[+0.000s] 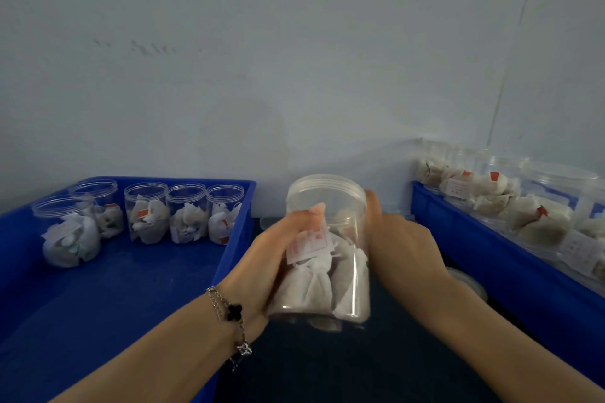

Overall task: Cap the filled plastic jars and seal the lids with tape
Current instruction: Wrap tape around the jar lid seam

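Clear plastic, blurred a little, fills the middle of my view: the jar (327,249) that I hold up between both hands, tilted slightly, over the dark gap between two blue crates. Its clear lid (325,188) sits on the mouth at the top. Inside lie white paper-wrapped bundles (314,285) and a white tag with red print (309,242).

My left hand (278,258) wraps the body of the jar from nine o'clock, the fingers curled round its front with the thumb up near the shoulder. A chain bracelet with a black clover charm (230,312) hangs at that wrist. My right hand (396,239) comes in from three o'clock, and its fingers curl round the far side of the jar just under the lid; the fingertips are hidden behind the plastic, so I cannot tell how firmly they press.

At nine to ten o'clock stands the left blue crate (131,271), holding five open jars (186,213) without lids, each part filled with the same white bundles; four stand in a row along the far wall of the crate and one (68,232) stands nearer me at the left end. At two to three o'clock the right blue crate (491,258) holds a row of capped jars (553,203) packed close together. Just beside my right forearm, low between the crates, lies a loose clear lid (468,281). A pale wall (294,59) rises behind it all at twelve o'clock.
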Demonstrator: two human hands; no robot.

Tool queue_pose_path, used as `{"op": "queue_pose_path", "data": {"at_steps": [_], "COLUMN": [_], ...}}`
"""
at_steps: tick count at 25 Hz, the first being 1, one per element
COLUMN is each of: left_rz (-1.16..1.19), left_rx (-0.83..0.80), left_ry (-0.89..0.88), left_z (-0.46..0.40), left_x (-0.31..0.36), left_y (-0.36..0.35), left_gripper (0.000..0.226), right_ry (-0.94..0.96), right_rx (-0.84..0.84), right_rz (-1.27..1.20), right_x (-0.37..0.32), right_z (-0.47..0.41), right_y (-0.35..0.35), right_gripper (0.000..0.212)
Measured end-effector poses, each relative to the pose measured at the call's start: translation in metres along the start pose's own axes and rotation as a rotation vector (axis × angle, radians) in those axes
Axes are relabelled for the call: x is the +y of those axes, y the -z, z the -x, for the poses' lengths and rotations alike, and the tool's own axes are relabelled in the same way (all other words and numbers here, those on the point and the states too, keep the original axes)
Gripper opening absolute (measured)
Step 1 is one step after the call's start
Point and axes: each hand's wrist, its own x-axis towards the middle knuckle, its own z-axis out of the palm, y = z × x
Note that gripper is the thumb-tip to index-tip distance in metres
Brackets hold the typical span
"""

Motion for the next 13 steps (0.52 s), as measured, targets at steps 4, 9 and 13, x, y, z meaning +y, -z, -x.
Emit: {"op": "queue_pose_path", "data": {"at_steps": [4, 9, 13], "left_rz": [-0.103, -0.231, -0.384], "left_rx": [-0.003, -0.077, -0.161], "left_ry": [0.019, -0.010, -0.066], "left_z": [-0.007, -0.010, -0.006], "left_x": [-0.015, -0.005, -0.010], "left_y": [-0.004, 0.002, 0.006], "left_gripper": [0.039, 0.076, 0.085], "right_ry": [-0.057, -0.150, -0.113], "right_rx": [0.116, 0.108, 0.068], "right_rz": [0.063, 0.083, 0.119], "right_x": [0.001, -0.002, -0.012], "right_z": [0.003, 0.011, 0.019], "right_y": [0.011, 0.010, 0.001], "right_gripper": [0.067, 0.066, 0.059]}}
